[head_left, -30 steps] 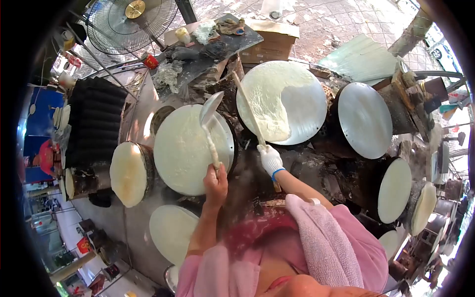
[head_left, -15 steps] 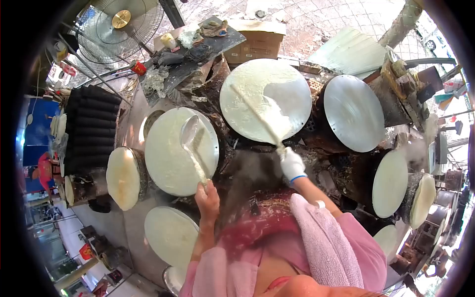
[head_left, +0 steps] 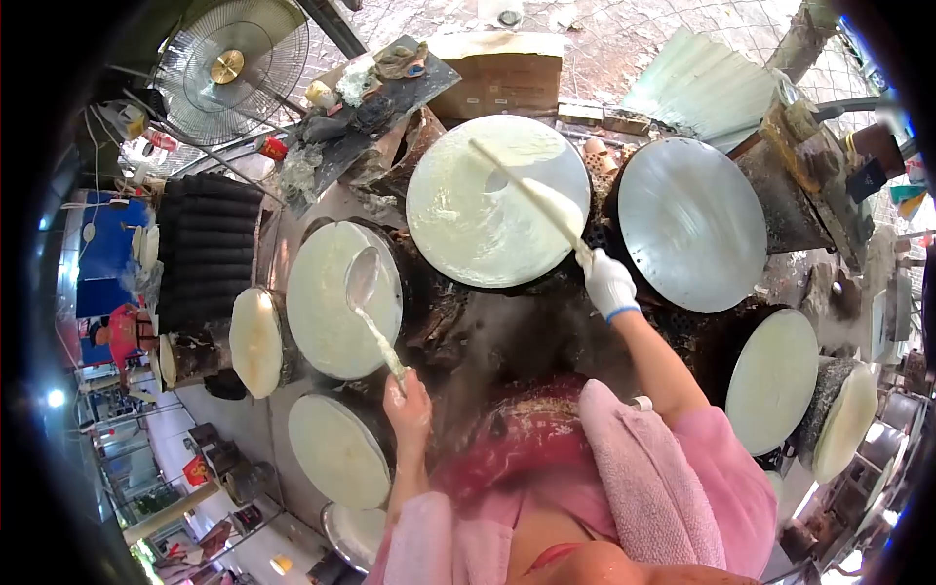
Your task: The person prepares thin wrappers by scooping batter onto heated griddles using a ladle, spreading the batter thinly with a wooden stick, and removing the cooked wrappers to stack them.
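Observation:
My left hand [head_left: 408, 405], bare, is closed round the batter-coated handle of a ladle [head_left: 362, 280]. The ladle's bowl is over the left round griddle [head_left: 317, 327], which is coated in pale batter; I cannot tell whether they touch. My right hand [head_left: 611, 283], in a white glove, grips one end of a long batter spreader [head_left: 536, 203]. That spreader lies slantwise across the middle round griddle [head_left: 458, 229], where pale batter covers nearly the whole top, with a small bare grey patch near the centre.
A bare metal griddle [head_left: 692, 224] stands right of the middle one. More pale-topped griddles stand at right [head_left: 773, 382] and lower left [head_left: 336, 450]. A fan [head_left: 227, 66], a cluttered board [head_left: 390, 97] and a cardboard box [head_left: 502, 78] are behind. A person [head_left: 127, 331] is far left.
My right hand and the spreader have moved right, and batter now covers most of the middle griddle's formerly bare right part. My left hand still holds the ladle. The view has shifted slightly.

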A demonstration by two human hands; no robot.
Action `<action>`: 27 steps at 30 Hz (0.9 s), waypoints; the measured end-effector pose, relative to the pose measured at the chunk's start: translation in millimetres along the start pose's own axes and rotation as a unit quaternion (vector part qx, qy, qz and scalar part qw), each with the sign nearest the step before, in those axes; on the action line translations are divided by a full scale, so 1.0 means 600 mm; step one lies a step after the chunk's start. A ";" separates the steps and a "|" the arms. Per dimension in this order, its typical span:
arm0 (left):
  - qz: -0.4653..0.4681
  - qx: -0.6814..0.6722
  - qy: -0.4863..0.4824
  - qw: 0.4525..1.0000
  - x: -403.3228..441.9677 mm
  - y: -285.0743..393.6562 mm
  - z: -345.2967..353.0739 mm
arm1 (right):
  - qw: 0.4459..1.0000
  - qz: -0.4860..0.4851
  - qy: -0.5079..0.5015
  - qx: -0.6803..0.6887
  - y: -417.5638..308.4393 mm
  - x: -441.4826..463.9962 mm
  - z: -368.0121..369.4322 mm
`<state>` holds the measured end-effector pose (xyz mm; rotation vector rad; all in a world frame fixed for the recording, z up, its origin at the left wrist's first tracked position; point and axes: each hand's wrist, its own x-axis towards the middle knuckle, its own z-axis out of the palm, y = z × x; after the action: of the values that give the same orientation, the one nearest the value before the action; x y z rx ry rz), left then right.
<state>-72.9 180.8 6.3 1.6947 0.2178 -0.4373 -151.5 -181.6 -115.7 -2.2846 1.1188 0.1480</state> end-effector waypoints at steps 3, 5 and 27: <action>-0.006 0.008 -0.006 1.000 -0.002 -0.001 0.022 | 0.997 -0.039 -0.025 0.055 0.000 0.012 0.005; 0.000 0.022 -0.012 1.000 0.003 -0.005 0.029 | 0.991 -0.084 -0.071 0.072 0.017 -0.049 0.016; 0.065 0.114 -0.068 0.989 0.052 -0.017 0.072 | 0.851 0.142 -0.011 0.506 0.029 -0.047 0.014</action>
<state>-55.6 136.9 -20.7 1.8824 -0.0446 -0.4916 -181.1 -165.7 -121.0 -1.1701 1.1306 -0.2566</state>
